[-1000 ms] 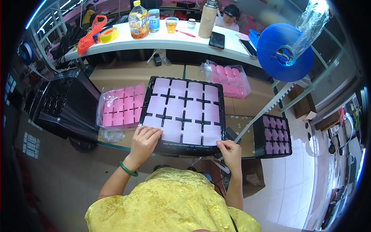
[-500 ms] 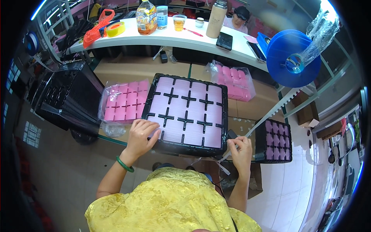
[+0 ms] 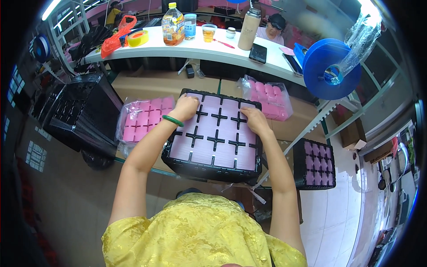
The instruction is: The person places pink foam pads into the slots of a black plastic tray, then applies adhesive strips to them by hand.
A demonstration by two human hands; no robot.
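A black square tray (image 3: 209, 173) of lilac blocks or sheets (image 3: 205, 139), split up by black cross-shaped dividers, stands in front of me. My left hand (image 3: 186, 108), a green bangle on its wrist, bends over the tray's far left part with its fingers curled together at the lilac surface. At the far right part, my right hand (image 3: 255, 119) has its fingertips pressed together near the edge. Whatever either hand pinches is too small or hidden to make out.
Bagged pink blocks lie left (image 3: 147, 118) and right (image 3: 271, 100) of the tray. Black tray stacks (image 3: 80, 118) stand at the left; a smaller lilac-filled tray (image 3: 316, 162) at the right. A white strap (image 3: 307, 133) slants beside a blue reel (image 3: 327, 66). Bottles crowd the white shelf (image 3: 155, 46); another person sits behind.
Both hands have moved away from me, from the tray's near corners to its far part. My right hand has left the area by the white strap.
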